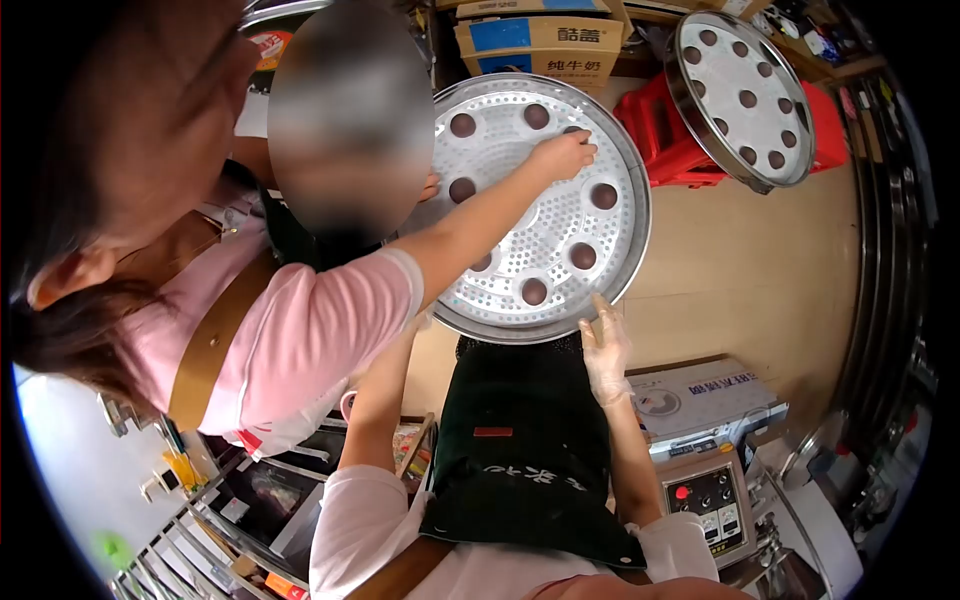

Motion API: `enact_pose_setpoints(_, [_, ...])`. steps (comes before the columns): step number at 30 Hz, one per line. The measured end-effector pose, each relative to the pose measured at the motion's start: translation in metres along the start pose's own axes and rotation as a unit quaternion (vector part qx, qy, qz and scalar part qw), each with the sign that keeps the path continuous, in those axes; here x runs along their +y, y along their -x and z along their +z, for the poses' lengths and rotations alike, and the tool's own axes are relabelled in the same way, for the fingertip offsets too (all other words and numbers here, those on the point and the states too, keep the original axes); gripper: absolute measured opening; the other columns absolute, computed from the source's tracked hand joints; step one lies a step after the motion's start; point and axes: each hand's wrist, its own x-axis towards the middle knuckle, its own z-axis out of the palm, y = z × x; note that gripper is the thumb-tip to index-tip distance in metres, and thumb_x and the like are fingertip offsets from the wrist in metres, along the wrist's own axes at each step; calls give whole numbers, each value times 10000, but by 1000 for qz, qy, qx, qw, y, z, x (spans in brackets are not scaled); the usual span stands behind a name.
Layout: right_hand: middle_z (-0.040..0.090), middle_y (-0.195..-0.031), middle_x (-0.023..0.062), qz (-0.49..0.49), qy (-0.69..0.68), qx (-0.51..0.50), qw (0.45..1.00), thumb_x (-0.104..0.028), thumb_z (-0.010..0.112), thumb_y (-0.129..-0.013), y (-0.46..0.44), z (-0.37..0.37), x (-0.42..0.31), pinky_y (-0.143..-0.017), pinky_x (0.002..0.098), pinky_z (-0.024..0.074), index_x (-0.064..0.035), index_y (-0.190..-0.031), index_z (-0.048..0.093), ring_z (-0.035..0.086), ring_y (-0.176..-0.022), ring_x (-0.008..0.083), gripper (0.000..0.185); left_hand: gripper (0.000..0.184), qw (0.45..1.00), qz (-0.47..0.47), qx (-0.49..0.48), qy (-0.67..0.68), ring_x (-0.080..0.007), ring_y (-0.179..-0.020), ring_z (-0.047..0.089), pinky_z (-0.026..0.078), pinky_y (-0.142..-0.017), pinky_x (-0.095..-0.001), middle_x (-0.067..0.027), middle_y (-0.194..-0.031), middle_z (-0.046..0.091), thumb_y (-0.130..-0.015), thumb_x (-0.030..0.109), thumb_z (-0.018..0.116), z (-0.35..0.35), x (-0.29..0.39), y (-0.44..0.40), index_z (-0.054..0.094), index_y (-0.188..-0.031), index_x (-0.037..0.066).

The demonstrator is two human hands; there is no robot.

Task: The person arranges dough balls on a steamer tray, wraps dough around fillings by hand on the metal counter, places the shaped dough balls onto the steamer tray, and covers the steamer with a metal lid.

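A round metal steamer tray [640,225] with a perforated bottom is held level in front of my dark apron. Several dark brown dough balls [582,256] sit spaced apart on it, each on a pale round liner. My right hand [606,352], in a clear plastic glove, grips the tray's near right rim, fingers pointing up along it. On the near left side, my left hand [426,319] is almost wholly hidden by a co-worker's arm; its fingers do not show. The co-worker's hand [566,156] reaches across and touches a ball at the far right.
A second steamer tray [745,115] with brown balls rests on red stools [650,140] at the far right. Cardboard boxes [540,45] stand behind. A control panel [705,505] and a printed box [705,400] are at the near right. A co-worker leans in from the left.
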Motion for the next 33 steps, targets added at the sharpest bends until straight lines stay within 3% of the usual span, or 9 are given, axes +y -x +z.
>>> enact_pose_setpoints(2, [637, -1233, 159, 41, -81, 4, 996, -92, 704, -891, 13, 24, 24, -956, 374, 506, -32, -1325, 570, 623, -1131, 300, 458, 218, 921, -191, 55, 336, -171, -1064, 571, 465, -956, -307, -3, -1240, 606, -878, 186, 632, -78, 55, 81, 683, -1085, 139])
enact_pose_setpoints(4, [644, -1221, 122, 172, -241, -82, 952, -111, 734, -895, 12, 24, -4, -951, 318, 495, -28, -1349, 551, 615, -1099, 183, 496, 274, 523, -343, 19, 780, -156, -1012, 605, 484, -907, -296, -34, -1296, 601, -900, 193, 645, -128, 125, 176, 664, -1164, 124])
enact_pose_setpoints(6, [641, -1212, 102, 231, -401, -137, 876, -106, 745, -892, 12, 32, -10, -932, 288, 494, 3, -1334, 555, 612, -1049, 145, 493, 334, 302, -413, -19, 859, -141, -960, 640, 504, -857, -286, -65, -1351, 597, -923, 200, 657, -123, 169, 205, 645, -1244, 109])
enact_pose_setpoints(9, [683, -997, 19, 256, -460, -202, 826, -69, 731, -879, 3, 15, -33, -826, 238, 493, 37, -1146, 675, 615, -881, 89, 293, 318, 136, -394, 61, 907, -261, -1147, 632, 517, -964, -339, -155, -1310, 616, -865, 28, 671, -75, 209, 194, 647, -1182, 22])
enact_pose_setpoints(13, [657, -880, -37, 241, -368, -140, 887, -79, 724, -884, 3, 1, -34, -729, 193, 459, 5, -986, 714, 576, -798, 46, 132, 303, 276, -486, 31, 829, -96, -862, 638, 522, -786, -249, -5, -989, 690, -871, 115, 756, -155, 192, 174, 658, -1142, 21])
enact_pose_setpoints(19, [624, -810, -59, 203, -407, -25, 890, -34, 738, -870, -9, -32, -49, -691, 196, 432, -10, -870, 693, 526, -755, 31, 51, 177, 301, -497, 127, 804, -72, -792, 638, 514, -697, -210, -13, -919, 687, -902, 101, 712, -191, 188, 141, 696, -1040, -8])
enact_pose_setpoints(23, [658, -895, -23, 185, -410, 55, 891, -39, 714, -897, -19, -61, -39, -743, 207, 462, -13, -985, 709, 566, -817, 55, 92, 105, 580, -462, 156, 652, -67, -716, 608, 498, -652, -255, 25, -793, 690, -907, 121, 702, -214, 159, 96, 709, -957, 28])
enact_pose_setpoints(28, [658, -1097, 46, 181, -434, 139, 871, -46, 605, -965, -29, -101, -26, -814, 257, 515, -18, -1157, 666, 620, -919, 107, 203, 84, 340, -460, 317, 756, -68, -649, 609, 424, -568, -219, 7, -785, 665, -923, 147, 660, -193, 73, 41, 672, -961, 73])
enact_pose_setpoints(33, [665, -1029, 40, 254, -398, 165, 866, -106, 614, -969, -11, -121, 18, -819, 251, 508, -40, -1122, 668, 620, -903, 108, 174, 125, -47, -513, 452, 728, -117, -546, 596, 448, -451, -216, -14, -691, 628, -879, 149, 702, -36, -37, 47, 611, -817, 90])
